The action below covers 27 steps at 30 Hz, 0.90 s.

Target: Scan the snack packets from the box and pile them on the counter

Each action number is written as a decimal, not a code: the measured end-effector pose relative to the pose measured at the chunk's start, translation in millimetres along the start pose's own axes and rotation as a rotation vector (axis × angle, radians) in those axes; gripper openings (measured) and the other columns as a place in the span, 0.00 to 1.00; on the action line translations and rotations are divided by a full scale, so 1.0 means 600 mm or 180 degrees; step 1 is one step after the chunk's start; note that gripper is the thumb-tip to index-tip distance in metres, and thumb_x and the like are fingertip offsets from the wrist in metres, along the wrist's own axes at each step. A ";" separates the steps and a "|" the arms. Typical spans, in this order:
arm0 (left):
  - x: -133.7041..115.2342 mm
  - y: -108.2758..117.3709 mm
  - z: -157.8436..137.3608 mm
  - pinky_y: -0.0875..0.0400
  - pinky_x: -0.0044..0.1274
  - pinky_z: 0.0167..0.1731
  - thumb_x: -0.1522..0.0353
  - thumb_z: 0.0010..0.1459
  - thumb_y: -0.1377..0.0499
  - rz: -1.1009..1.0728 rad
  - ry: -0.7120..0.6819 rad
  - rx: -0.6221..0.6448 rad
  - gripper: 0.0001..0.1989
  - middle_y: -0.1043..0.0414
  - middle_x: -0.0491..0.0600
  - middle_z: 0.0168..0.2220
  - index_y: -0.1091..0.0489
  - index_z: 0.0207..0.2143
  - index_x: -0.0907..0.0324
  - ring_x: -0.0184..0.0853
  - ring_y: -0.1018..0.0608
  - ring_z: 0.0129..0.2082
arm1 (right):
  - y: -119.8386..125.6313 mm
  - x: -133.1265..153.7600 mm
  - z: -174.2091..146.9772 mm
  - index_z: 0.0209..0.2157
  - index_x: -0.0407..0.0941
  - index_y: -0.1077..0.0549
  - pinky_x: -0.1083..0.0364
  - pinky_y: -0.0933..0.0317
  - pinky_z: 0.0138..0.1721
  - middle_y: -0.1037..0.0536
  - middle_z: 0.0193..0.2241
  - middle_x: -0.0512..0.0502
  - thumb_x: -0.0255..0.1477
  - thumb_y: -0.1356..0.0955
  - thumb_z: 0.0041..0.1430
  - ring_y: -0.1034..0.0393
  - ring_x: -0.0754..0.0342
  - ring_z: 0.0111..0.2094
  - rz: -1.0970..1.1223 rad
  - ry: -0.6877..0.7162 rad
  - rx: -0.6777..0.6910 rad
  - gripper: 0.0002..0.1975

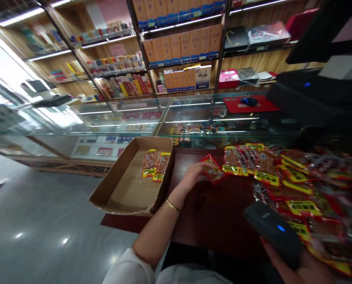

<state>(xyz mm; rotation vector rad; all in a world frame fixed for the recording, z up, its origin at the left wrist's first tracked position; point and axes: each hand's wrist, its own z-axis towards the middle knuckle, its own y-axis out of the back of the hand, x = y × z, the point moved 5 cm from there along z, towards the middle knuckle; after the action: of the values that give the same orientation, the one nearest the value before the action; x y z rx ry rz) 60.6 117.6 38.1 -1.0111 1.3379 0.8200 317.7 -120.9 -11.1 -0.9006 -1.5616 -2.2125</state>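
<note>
My left hand (193, 174) has its fingers closed on a red-edged snack packet (213, 169), held over the dark red-brown tabletop (214, 213). A black barcode scanner (272, 230) with a lit blue light lies in my right hand (294, 264), at the lower right. The scanner's head points up and left, and its grip is partly hidden by my fingers. To the left of my left hand stands an open cardboard box (124, 193). Two brown snack packets with yellow labels (149, 162) rest inside it, against its right side.
Many similar snack packets (303, 207) are heaped across the table's right side. Behind the table runs a glass display counter (190, 108), bearing a red mouse pad (233, 104) with a mouse (249, 101). Dark equipment (318, 98) stands at the right. Stocked shelves line the wall.
</note>
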 end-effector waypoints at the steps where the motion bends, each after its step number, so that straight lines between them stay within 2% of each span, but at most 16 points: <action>1: 0.008 0.005 0.002 0.25 0.26 0.43 0.70 0.53 0.45 0.0017 0.0031 -0.0002 0.13 0.20 0.52 0.39 0.20 0.34 0.62 0.38 0.20 0.40 | 0.007 -0.002 -0.001 0.46 0.53 0.16 0.41 0.23 0.46 0.14 0.44 0.40 0.48 0.28 0.54 0.20 0.31 0.50 -0.0084 -0.0048 0.0046 0.22; 3: 0.019 0.017 0.002 0.25 0.24 0.42 0.70 0.52 0.42 0.0108 0.0026 -0.0094 0.13 0.21 0.50 0.39 0.22 0.39 0.61 0.35 0.21 0.38 | 0.015 0.001 0.000 0.44 0.47 0.16 0.43 0.23 0.48 0.14 0.44 0.39 0.49 0.29 0.56 0.19 0.33 0.49 -0.0190 -0.0130 0.0083 0.23; 5: 0.028 0.022 -0.002 0.25 0.24 0.42 0.72 0.48 0.38 0.0140 0.0018 -0.0147 0.28 0.22 0.48 0.42 0.28 0.54 0.58 0.33 0.21 0.37 | 0.014 0.013 0.004 0.43 0.46 0.17 0.47 0.22 0.45 0.13 0.43 0.39 0.50 0.30 0.58 0.18 0.37 0.47 -0.0226 -0.0159 0.0135 0.24; 6: 0.032 0.022 -0.003 0.25 0.25 0.43 0.73 0.47 0.37 0.0091 0.0042 -0.0157 0.37 0.23 0.48 0.44 0.34 0.62 0.56 0.33 0.21 0.37 | 0.011 0.023 0.006 0.43 0.45 0.17 0.49 0.22 0.43 0.13 0.42 0.40 0.49 0.31 0.59 0.17 0.38 0.45 -0.0219 -0.0143 0.0192 0.23; 8: 0.042 0.022 -0.003 0.25 0.27 0.44 0.72 0.47 0.36 -0.0051 0.0095 -0.0235 0.44 0.23 0.49 0.44 0.43 0.68 0.57 0.34 0.21 0.37 | 0.002 0.046 0.010 0.42 0.46 0.17 0.52 0.22 0.40 0.12 0.40 0.41 0.47 0.32 0.62 0.16 0.40 0.43 -0.0162 -0.0051 0.0364 0.21; 10: 0.048 0.023 0.001 0.25 0.29 0.45 0.71 0.48 0.35 -0.0111 0.0089 -0.0330 0.40 0.22 0.51 0.44 0.38 0.65 0.60 0.35 0.21 0.39 | -0.006 0.069 0.013 0.43 0.46 0.17 0.52 0.23 0.42 0.12 0.39 0.41 0.45 0.33 0.64 0.16 0.41 0.42 -0.0098 0.0058 0.0505 0.20; 12: 0.050 0.024 0.006 0.25 0.29 0.45 0.72 0.47 0.36 -0.0104 0.0023 -0.0368 0.30 0.22 0.51 0.43 0.31 0.56 0.61 0.36 0.21 0.39 | -0.010 0.085 0.014 0.45 0.46 0.18 0.52 0.23 0.43 0.13 0.40 0.41 0.43 0.34 0.66 0.16 0.42 0.43 -0.0103 0.0093 0.0518 0.19; 15: 0.048 0.029 0.011 0.25 0.26 0.42 0.74 0.46 0.38 -0.0117 -0.0025 -0.0415 0.22 0.22 0.48 0.38 0.27 0.47 0.60 0.34 0.22 0.36 | -0.011 0.095 0.013 0.46 0.46 0.19 0.51 0.23 0.43 0.13 0.41 0.41 0.42 0.35 0.67 0.16 0.42 0.43 -0.0117 0.0115 0.0511 0.18; 21: 0.041 0.031 0.008 0.28 0.22 0.33 0.73 0.45 0.39 -0.0114 0.0132 -0.0520 0.19 0.24 0.45 0.33 0.29 0.43 0.59 0.32 0.24 0.30 | -0.004 0.100 0.011 0.43 0.44 0.19 0.51 0.23 0.41 0.13 0.37 0.40 0.41 0.35 0.67 0.15 0.41 0.39 -0.0192 0.0280 0.0384 0.19; 27: 0.037 0.025 0.001 0.34 0.21 0.23 0.72 0.42 0.39 -0.0032 0.0312 -0.0595 0.20 0.28 0.42 0.27 0.30 0.42 0.58 0.31 0.27 0.24 | -0.003 0.104 0.011 0.40 0.44 0.19 0.51 0.23 0.34 0.13 0.34 0.39 0.42 0.36 0.67 0.15 0.40 0.36 -0.0398 0.0418 0.0306 0.19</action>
<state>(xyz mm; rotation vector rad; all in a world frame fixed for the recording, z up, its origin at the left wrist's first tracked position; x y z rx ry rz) 49.1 121.8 14.3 -1.2169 1.3560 0.9104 271.4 -106.6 28.9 -0.6329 -1.6868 -2.2086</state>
